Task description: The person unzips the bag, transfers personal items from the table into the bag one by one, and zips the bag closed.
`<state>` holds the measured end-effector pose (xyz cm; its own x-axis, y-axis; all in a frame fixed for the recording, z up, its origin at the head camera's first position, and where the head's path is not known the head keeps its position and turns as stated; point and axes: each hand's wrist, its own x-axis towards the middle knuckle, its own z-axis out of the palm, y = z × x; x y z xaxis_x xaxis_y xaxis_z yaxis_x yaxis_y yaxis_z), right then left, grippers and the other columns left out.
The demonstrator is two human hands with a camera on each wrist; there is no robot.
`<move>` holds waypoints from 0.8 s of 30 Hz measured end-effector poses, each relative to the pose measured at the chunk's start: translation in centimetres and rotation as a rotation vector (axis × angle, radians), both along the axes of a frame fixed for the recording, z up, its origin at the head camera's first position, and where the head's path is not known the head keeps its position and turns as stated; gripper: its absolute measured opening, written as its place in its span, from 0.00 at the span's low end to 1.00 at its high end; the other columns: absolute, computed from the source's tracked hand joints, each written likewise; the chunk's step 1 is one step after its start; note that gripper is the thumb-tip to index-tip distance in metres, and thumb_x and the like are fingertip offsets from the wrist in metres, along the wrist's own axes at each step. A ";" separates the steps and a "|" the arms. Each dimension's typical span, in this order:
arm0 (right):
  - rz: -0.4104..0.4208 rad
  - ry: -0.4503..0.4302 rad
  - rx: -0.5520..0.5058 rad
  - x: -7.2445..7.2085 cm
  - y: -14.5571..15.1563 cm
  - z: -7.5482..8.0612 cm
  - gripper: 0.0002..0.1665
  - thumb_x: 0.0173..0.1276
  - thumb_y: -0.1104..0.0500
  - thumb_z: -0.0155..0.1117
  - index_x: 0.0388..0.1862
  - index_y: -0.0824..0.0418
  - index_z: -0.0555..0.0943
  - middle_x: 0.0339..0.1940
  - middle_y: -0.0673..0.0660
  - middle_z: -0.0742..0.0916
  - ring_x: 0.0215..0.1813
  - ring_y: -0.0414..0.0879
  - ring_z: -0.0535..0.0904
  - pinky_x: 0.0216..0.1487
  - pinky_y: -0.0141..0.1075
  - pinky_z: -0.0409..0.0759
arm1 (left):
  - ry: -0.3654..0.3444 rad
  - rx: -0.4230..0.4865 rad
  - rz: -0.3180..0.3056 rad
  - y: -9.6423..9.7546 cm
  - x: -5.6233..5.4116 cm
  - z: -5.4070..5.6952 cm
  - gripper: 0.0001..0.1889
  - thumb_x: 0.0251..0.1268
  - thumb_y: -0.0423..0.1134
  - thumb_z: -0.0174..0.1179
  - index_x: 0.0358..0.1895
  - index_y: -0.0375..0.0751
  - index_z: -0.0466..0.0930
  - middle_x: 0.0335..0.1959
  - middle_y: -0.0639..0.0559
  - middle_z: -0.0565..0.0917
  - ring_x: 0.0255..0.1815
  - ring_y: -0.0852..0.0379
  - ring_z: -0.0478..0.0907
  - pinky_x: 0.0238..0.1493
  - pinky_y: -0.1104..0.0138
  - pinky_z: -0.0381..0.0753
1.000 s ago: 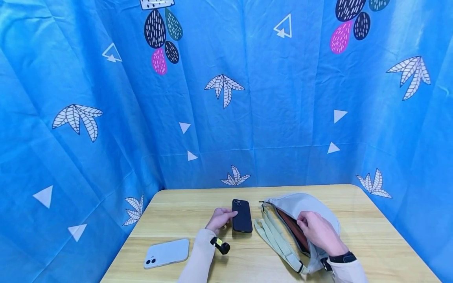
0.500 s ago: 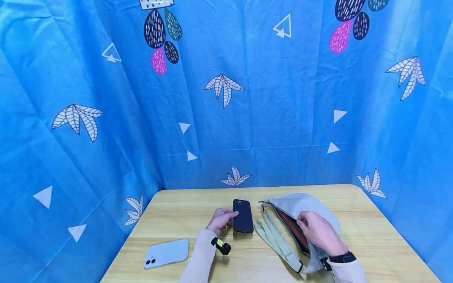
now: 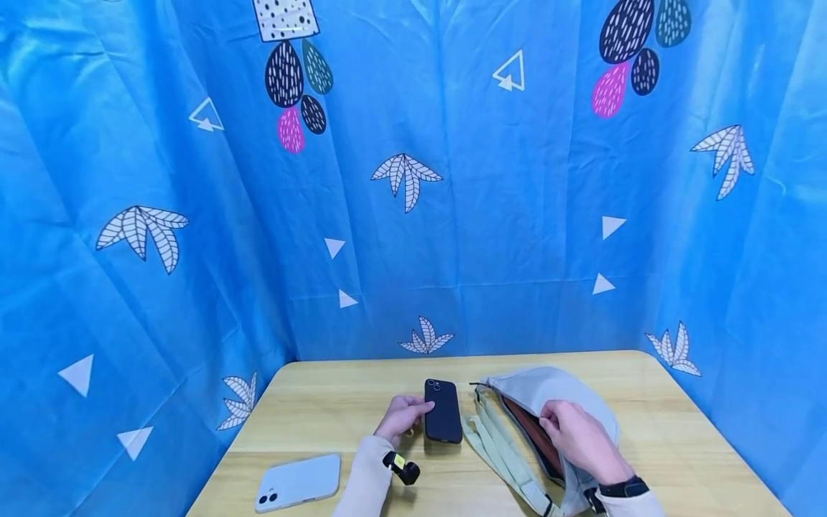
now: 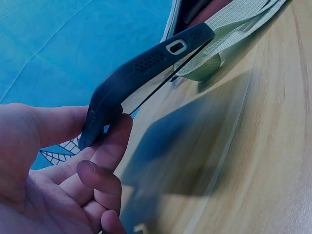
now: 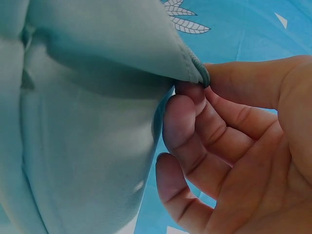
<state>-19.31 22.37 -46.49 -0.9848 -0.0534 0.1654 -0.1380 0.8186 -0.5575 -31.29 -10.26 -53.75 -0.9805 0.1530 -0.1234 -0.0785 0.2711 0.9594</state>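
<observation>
My left hand pinches the left long edge of a black smartphone, thumb on its back. In the left wrist view, the smartphone shows its bottom edge with a charging port, and it hangs above the table with a shadow below. To its right lies a pale grey-green waist bag, its mouth gaping on a brown lining. My right hand pinches the rim of that opening. Up close in the right wrist view, the thumb and forefinger of the right hand grip the bag's edge.
A light-coloured smartphone lies camera side up at the table's front left. The bag's pale green strap is bunched between the black smartphone and the bag. A wooden table carries everything, with a patterned blue curtain behind and at both sides.
The head view has tilted up a little, so everything sits lower in it. Both hands keep their holds, and the black smartphone and the bag stay about where they were.
</observation>
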 end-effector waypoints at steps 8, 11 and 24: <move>-0.005 -0.001 0.007 0.0 -0.5 -0.6 0.10 0.70 0.65 0.66 0.29 0.54 0.82 0.24 0.46 0.81 0.26 0.40 0.71 0.29 0.33 0.70 | -0.001 0.002 -0.012 -0.4 0.5 -0.6 0.18 0.67 0.44 0.69 0.50 0.31 0.84 0.19 0.59 0.72 0.22 0.61 0.67 0.24 0.70 0.65; -0.015 0.011 0.014 -0.1 -0.5 -0.5 0.10 0.69 0.65 0.66 0.28 0.54 0.82 0.24 0.46 0.82 0.26 0.39 0.71 0.29 0.34 0.70 | 0.006 0.008 -0.018 -0.2 0.5 -0.4 0.19 0.68 0.45 0.68 0.50 0.32 0.83 0.18 0.59 0.72 0.22 0.62 0.66 0.23 0.70 0.65; -0.013 0.010 0.020 -0.2 0.2 -0.1 0.09 0.70 0.65 0.66 0.29 0.54 0.83 0.24 0.46 0.81 0.26 0.40 0.71 0.29 0.33 0.70 | 0.000 0.037 -0.017 1.2 0.2 0.1 0.22 0.68 0.44 0.68 0.55 0.29 0.80 0.19 0.60 0.70 0.22 0.62 0.65 0.23 0.69 0.64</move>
